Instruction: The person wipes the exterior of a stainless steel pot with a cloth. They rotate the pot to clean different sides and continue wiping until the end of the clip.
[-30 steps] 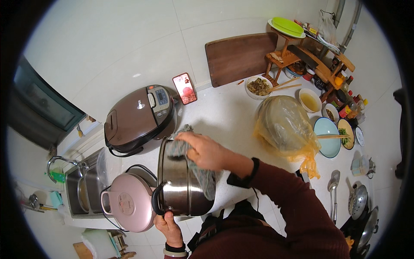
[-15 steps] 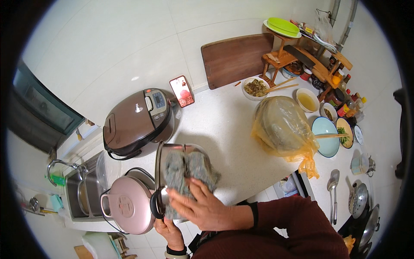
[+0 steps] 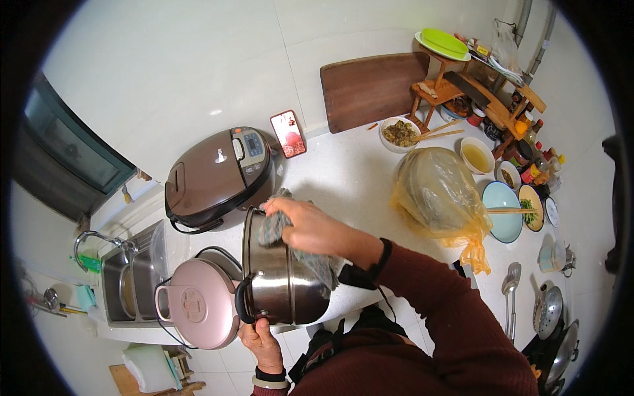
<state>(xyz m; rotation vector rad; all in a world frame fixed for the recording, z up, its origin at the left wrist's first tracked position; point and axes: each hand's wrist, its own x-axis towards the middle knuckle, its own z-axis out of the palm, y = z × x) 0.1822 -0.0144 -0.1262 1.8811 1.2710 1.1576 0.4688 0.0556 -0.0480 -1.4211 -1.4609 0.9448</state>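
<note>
A shiny steel pot (image 3: 276, 290) with a black side handle (image 3: 244, 299) is tilted at the counter's front edge, its side wall facing up. My left hand (image 3: 263, 343) grips its near edge below the handle, with the thumb on the metal and the other fingers mostly hidden. Closed on a grey-green cloth (image 3: 272, 231), my right hand (image 3: 305, 228) presses at the pot's far upper side. Part of the cloth hangs down along the pot's wall under my right wrist.
Left of the pot lies a pink round appliance (image 3: 198, 307), with a sink (image 3: 117, 300) beyond it. Behind stand a brown rice cooker (image 3: 214, 175) and a phone (image 3: 288, 134). A bag-covered bowl (image 3: 436, 191), several food bowls and a wooden rack (image 3: 432, 92) are to the right.
My right hand has moved away from me with the cloth, from the pot's handle side to its far side, uncovering the steel wall. My left hand still holds the near edge.
</note>
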